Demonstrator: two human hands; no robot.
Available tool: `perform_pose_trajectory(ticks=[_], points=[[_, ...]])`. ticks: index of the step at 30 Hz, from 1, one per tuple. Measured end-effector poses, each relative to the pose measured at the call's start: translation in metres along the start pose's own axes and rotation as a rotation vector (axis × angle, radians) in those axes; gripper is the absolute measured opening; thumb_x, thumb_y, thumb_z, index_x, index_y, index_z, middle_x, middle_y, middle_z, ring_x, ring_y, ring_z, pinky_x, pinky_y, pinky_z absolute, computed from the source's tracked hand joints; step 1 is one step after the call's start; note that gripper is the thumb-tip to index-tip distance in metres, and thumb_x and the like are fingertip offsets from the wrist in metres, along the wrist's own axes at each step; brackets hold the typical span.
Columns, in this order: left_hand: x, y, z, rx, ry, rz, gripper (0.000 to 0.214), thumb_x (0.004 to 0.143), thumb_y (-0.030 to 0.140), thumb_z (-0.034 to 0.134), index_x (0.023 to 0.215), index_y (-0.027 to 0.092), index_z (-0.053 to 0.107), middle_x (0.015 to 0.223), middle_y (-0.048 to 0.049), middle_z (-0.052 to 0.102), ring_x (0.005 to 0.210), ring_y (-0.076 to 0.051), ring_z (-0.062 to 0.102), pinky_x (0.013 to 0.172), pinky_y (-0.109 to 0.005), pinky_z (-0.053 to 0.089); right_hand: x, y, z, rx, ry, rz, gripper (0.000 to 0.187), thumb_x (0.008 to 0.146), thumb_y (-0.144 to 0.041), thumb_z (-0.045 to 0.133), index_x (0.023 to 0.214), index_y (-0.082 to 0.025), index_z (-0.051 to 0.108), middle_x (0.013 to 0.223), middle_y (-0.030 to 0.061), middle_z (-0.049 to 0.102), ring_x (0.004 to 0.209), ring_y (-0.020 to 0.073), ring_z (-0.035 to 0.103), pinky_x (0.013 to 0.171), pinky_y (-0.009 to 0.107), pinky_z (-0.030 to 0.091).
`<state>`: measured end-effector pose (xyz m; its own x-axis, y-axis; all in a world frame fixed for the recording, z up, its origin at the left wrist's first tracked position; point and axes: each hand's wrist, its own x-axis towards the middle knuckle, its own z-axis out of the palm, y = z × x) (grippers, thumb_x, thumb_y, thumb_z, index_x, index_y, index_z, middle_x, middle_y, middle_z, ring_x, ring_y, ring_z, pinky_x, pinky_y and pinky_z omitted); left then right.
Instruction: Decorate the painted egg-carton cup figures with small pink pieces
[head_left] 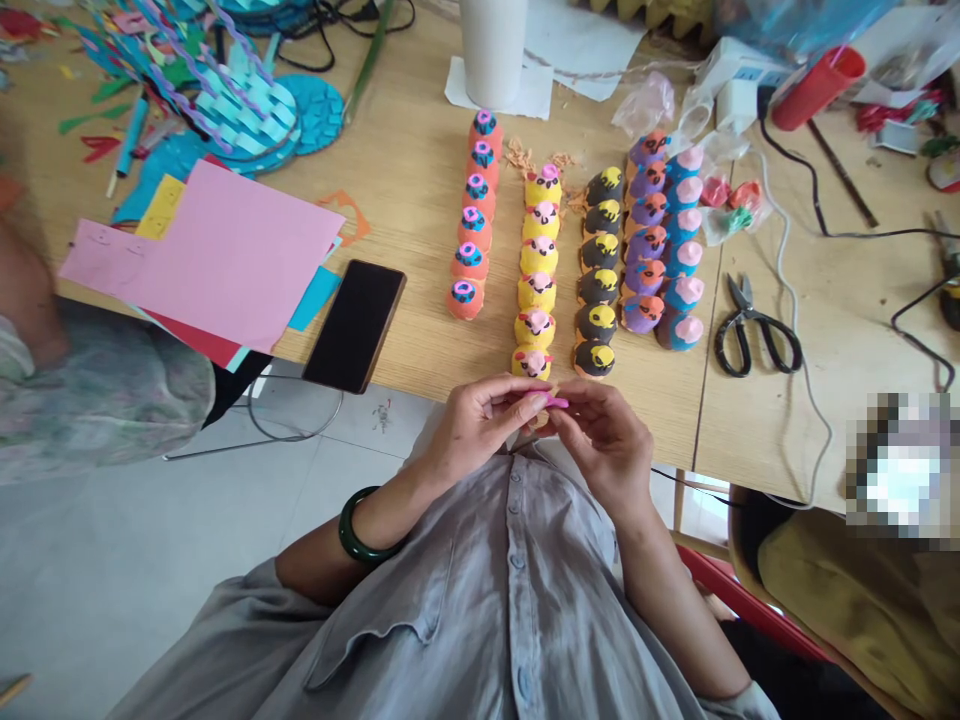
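Observation:
At the table's front edge, my left hand point(484, 418) and my right hand point(609, 440) pinch a small strip of bright pink modelling clay point(553, 401) between them. Just beyond my fingertips stands a row of yellow clay-covered bumps point(537, 290) with pink tops and small dark marks. To its left is an orange row point(470, 255) with blue and pink rings on top. On the right are a black row point(595, 285) with yellow tops, a purple row point(643, 245) with orange tops and a blue row point(683, 258) with pink tops.
Black-handled scissors point(756, 335) and a grey cable lie to the right. A phone point(355, 325) and pink paper point(240, 255) are on the left, near another person's arm point(26, 290). At the back stand a white cup point(493, 55) and a red tube point(817, 88).

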<state>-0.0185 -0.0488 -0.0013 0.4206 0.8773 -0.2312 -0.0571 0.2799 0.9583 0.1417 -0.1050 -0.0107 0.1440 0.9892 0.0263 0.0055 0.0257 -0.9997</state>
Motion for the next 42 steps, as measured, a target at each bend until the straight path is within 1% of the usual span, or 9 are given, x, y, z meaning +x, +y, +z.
perform_pose_trajectory(ticks=[6,12,18,21,25,29,32,37,42], points=[[0.001,-0.003,0.001,0.048,0.033,0.019,0.029,0.086,0.038,0.075,0.105,0.016,0.078,0.095,-0.0063,0.078,0.071,-0.013,0.070,0.064,-0.023,0.057,0.000,-0.002,0.001,0.021,0.043,0.064,0.007,0.090,-0.025,0.073,0.095,-0.021,0.071,0.082,0.0007,0.071,0.065,0.0135,0.073,0.064,0.027,0.065],[0.008,-0.001,-0.005,-0.067,0.204,0.082,0.016,0.086,0.028,0.071,0.096,0.016,0.074,0.087,-0.0040,0.072,0.072,-0.012,0.065,0.064,-0.023,0.056,0.007,-0.013,-0.006,0.420,0.092,0.341,0.018,0.083,-0.036,0.079,0.085,-0.020,0.073,0.071,-0.0023,0.069,0.049,0.0094,0.063,0.048,0.024,0.061],[0.010,0.006,-0.004,-0.487,0.065,-0.158,0.016,0.080,0.027,0.063,0.079,0.012,0.068,0.074,-0.0007,0.055,0.059,-0.008,0.050,0.045,-0.018,0.043,0.011,-0.012,-0.008,0.550,0.127,0.438,0.023,0.076,-0.033,0.084,0.094,-0.020,0.076,0.081,-0.0007,0.071,0.059,0.0085,0.064,0.051,0.022,0.062],[0.008,0.008,0.003,-0.526,0.035,-0.238,0.017,0.082,0.028,0.066,0.075,0.013,0.065,0.077,0.0007,0.052,0.054,-0.005,0.043,0.040,-0.015,0.036,0.011,-0.013,-0.009,0.545,0.124,0.449,0.026,0.072,-0.030,0.087,0.093,-0.021,0.076,0.077,-0.0017,0.071,0.057,0.0084,0.063,0.050,0.021,0.061],[0.008,0.006,0.012,-0.472,-0.004,-0.266,0.013,0.079,0.024,0.072,0.088,0.014,0.071,0.078,0.0013,0.054,0.053,-0.004,0.042,0.039,-0.014,0.034,0.009,-0.012,-0.012,0.540,0.134,0.452,0.027,0.074,-0.041,0.085,0.081,-0.018,0.074,0.065,-0.0028,0.068,0.043,0.0074,0.058,0.039,0.019,0.055],[0.007,0.001,0.020,-0.313,-0.009,-0.190,0.024,0.082,0.030,0.076,0.102,0.017,0.075,0.066,0.0052,0.048,0.049,-0.004,0.039,0.041,-0.016,0.034,0.007,-0.010,-0.012,0.515,0.164,0.443,0.033,0.076,-0.049,0.082,0.076,-0.017,0.072,0.058,-0.0038,0.065,0.035,0.0064,0.051,0.032,0.018,0.049],[0.008,-0.002,0.027,-0.107,-0.055,-0.043,0.032,0.082,0.030,0.078,0.113,0.021,0.077,0.076,0.0020,0.060,0.054,-0.005,0.046,0.049,-0.019,0.041,0.005,-0.009,-0.011,0.501,0.184,0.441,0.033,0.075,-0.049,0.083,0.075,-0.017,0.072,0.056,-0.0039,0.064,0.035,0.0068,0.052,0.032,0.018,0.049],[0.011,-0.006,0.036,0.083,0.007,0.158,0.014,0.085,0.026,0.075,0.097,0.022,0.082,0.088,-0.0033,0.070,0.083,-0.014,0.063,0.076,-0.025,0.052,0.000,-0.008,-0.010,0.461,0.138,0.418,0.038,0.082,-0.050,0.077,0.065,-0.017,0.067,0.057,-0.0013,0.065,0.036,0.0079,0.053,0.032,0.019,0.048],[0.014,-0.005,0.039,0.119,0.051,0.166,0.012,0.082,0.032,0.078,0.081,0.020,0.080,0.077,-0.0013,0.068,0.071,-0.012,0.058,0.066,-0.023,0.047,-0.004,-0.005,-0.015,0.385,0.129,0.405,0.043,0.090,-0.054,0.066,0.068,-0.017,0.068,0.062,0.0009,0.066,0.040,0.0092,0.055,0.035,0.021,0.049]])
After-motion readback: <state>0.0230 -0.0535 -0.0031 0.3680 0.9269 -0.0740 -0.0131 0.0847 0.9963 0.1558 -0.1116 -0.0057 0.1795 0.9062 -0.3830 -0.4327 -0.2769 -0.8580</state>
